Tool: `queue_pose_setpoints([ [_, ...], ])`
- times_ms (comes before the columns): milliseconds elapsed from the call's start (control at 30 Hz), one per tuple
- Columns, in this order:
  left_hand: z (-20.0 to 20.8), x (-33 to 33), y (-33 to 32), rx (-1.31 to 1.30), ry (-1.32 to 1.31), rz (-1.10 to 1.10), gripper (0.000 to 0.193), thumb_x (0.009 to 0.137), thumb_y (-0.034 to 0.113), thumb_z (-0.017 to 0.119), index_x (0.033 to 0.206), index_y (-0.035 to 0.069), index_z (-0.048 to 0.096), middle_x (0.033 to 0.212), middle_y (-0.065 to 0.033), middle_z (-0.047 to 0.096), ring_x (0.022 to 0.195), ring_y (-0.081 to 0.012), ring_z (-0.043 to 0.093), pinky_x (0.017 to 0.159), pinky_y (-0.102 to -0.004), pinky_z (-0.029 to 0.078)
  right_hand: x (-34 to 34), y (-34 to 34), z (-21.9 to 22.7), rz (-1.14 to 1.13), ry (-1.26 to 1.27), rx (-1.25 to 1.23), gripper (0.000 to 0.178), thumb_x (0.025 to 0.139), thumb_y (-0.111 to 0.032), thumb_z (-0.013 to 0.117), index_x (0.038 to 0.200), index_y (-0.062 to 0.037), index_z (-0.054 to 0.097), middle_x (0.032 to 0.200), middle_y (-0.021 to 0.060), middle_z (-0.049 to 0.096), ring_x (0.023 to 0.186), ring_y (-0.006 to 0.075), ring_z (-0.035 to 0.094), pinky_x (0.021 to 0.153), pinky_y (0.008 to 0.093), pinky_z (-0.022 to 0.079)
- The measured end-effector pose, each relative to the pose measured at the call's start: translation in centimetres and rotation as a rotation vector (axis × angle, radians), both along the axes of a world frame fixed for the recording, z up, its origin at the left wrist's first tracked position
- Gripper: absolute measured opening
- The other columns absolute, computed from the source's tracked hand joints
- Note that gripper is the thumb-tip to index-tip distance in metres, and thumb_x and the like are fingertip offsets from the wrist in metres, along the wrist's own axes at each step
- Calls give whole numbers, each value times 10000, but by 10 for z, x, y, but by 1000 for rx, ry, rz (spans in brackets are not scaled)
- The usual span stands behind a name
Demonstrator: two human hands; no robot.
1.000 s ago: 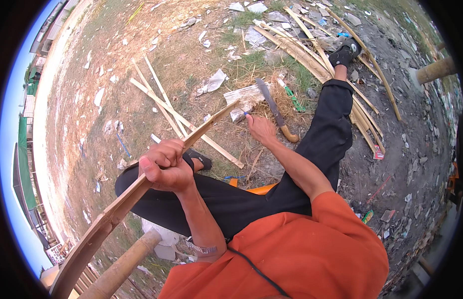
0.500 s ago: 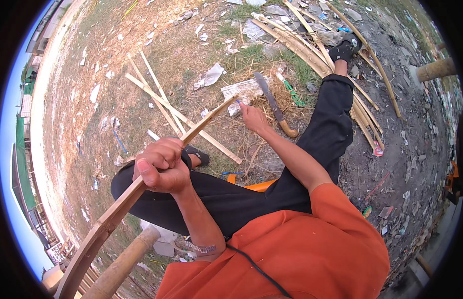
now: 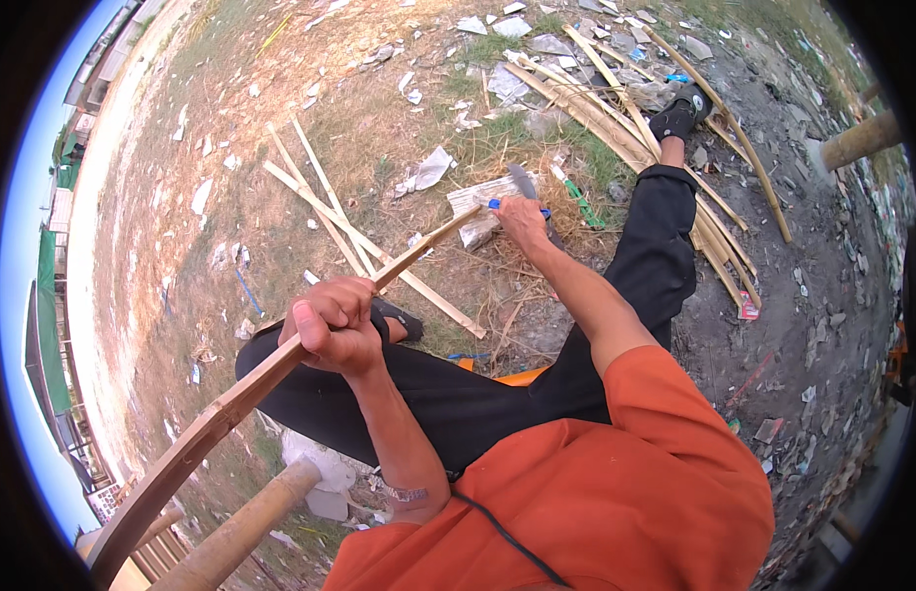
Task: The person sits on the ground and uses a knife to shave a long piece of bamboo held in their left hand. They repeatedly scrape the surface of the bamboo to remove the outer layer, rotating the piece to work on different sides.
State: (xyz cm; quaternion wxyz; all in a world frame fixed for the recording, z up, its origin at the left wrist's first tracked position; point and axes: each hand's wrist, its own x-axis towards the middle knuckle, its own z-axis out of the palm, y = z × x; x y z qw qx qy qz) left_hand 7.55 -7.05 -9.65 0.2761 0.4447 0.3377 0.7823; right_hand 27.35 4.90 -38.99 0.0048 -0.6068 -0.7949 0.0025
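My left hand grips a long curved bamboo strip that runs from the lower left up to a tip near a pale block on the ground. My right hand reaches forward and holds a knife with a grey blade and a blue band at its handle, right by the strip's tip. I sit on the ground in black trousers and an orange shirt, right leg stretched out toward a black shoe.
A bundle of long bamboo slats lies beyond my right leg. Two crossed slats lie on dry grass to the left. Paper scraps litter the ground. A thick pole stands at lower left, another post at upper right.
My right hand moved forward from beside the knife and took hold of it; the blade now points up. The left hand and strip shifted slightly.
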Motion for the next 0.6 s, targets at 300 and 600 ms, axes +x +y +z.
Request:
queue_pose_setpoints([
  [300,0,2,1,-2,-20,12,373,880,193,435,550,67,316,439,-43,328,343,-141,302,350,-294,324,11,-28,115,-49,812,-340,544,969,-433,372,739,7,596,680,224,599,690,366,625,672,452,484],
  [600,-1,-1,0,28,-15,8,368,874,184,442,543,53,347,428,-53,344,327,-150,325,346,-299,346,-42,-101,150,-158,783,-296,525,983,-389,336,747,22,563,645,255,575,670,436,580,660,521,432],
])
